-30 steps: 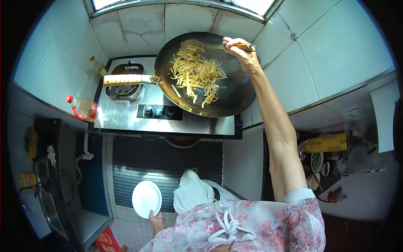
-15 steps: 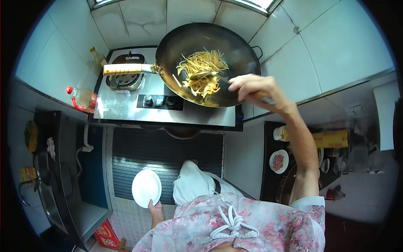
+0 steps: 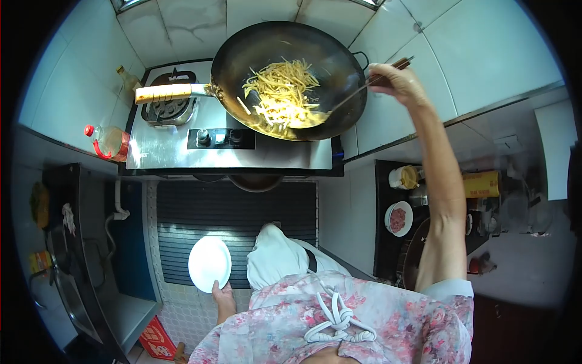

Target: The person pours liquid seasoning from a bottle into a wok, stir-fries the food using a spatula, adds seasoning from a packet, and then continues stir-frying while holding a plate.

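My right hand (image 3: 394,82) is closed round the wooden handle of a metal spatula (image 3: 348,98), whose blade is down in the wok (image 3: 333,67), at the right edge of the food. Yellow shredded food (image 3: 282,85) lies in a heap in the middle and near side of the wok. The wok stands over the right side of the stove, its wrapped handle (image 3: 163,93) pointing left. Low on the left, my left hand (image 3: 223,294) grips the near rim of a white plate (image 3: 210,264); no food shows on it.
Left of the stove (image 3: 163,145) stand a red-capped bottle (image 3: 110,142) and a glass bottle (image 3: 128,82). On the right counter are a bowl of raw meat (image 3: 398,219) and a jar (image 3: 404,177). A sink (image 3: 70,297) is at the left.
The spatula has gone from the wok's far side down through the food to its right side. The food is gathered closer together. The plate remains in my left hand.
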`<state>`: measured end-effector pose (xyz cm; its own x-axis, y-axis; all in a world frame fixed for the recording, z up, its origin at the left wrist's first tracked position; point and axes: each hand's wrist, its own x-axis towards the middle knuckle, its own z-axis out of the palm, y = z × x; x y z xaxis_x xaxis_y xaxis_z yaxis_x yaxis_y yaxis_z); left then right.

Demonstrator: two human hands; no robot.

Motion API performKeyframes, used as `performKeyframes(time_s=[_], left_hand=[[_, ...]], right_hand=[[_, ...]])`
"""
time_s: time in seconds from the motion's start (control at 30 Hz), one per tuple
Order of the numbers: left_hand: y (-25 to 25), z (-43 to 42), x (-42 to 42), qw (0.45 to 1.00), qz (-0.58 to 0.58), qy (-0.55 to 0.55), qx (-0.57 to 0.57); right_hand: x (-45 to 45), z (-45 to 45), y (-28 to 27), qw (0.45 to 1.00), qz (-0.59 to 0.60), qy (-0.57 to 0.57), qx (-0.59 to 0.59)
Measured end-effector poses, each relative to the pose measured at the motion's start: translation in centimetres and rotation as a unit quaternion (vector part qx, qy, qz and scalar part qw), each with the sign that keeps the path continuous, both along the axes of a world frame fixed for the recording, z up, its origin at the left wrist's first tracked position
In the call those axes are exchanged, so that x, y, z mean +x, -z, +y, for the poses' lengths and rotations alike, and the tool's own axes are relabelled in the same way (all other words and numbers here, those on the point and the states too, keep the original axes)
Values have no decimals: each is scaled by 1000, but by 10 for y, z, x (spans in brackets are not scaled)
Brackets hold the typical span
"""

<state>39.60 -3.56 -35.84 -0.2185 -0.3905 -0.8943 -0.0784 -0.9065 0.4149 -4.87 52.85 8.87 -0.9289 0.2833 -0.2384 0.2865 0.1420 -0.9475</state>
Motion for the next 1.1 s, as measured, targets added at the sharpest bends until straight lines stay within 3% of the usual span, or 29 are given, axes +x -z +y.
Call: performKeyframes(time_s=[0.1,0.2,0.27,0.47,0.53,0.77,0.87,0.97,1.1], left_hand=[[5,-2,3,1000,0,3,8],[15,-7,5,999,-22,-10,27],[17,-9,2,999,-33,-17,27],[13,-13,6,999,-31,-19,-5],[8,-13,7,999,-12,-29,-9],[19,-19,27,996,-17,-82,10],[8,-13,32,998,9,-63,-3],[10,-15,31,999,5,-45,-5],[9,-13,25,1000,15,-24,-2]], right_hand=[[-4,-32,53,985,-1,52,-164],[-10,-70,103,934,4,160,-319],[-15,-90,116,920,56,185,-341],[-38,-93,106,946,280,122,-106],[-43,-78,91,952,289,92,-43],[-22,-41,-4,972,225,17,69],[-13,-27,-35,985,133,13,111],[-9,-16,-43,987,69,15,146],[-22,6,15,998,33,57,-2]])
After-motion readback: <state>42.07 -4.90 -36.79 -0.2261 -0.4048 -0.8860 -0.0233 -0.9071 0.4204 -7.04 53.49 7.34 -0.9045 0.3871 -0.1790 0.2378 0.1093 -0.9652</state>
